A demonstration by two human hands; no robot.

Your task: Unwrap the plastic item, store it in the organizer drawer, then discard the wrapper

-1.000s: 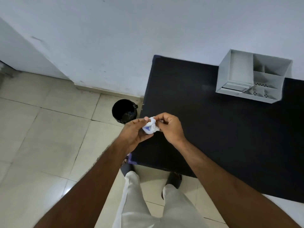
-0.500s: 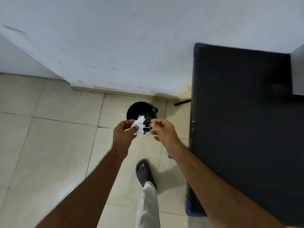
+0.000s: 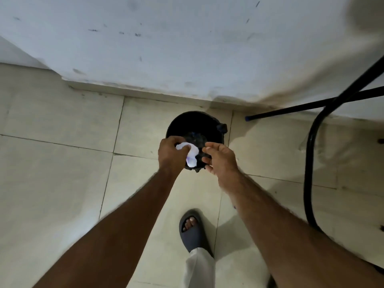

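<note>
A crumpled white wrapper (image 3: 190,153) with a bluish tint is pinched in my left hand (image 3: 171,155), which hovers over the near rim of a round black bin (image 3: 195,125) on the floor. Just to the right of the wrapper is my right hand (image 3: 219,160), fingers spread and holding nothing, a small gap away from it. Dark rubbish lies inside the bin. The organizer and the plastic item are out of view.
The bin stands against a white wall (image 3: 187,48) on beige floor tiles (image 3: 62,173). Black table legs (image 3: 311,163) curve down at the right. A foot in a grey slipper (image 3: 190,229) stands below the hands.
The view has swung left and down, away from the black table, until the bin is centred. My right hand has let go of the wrapper; both hands have moved over the bin.
</note>
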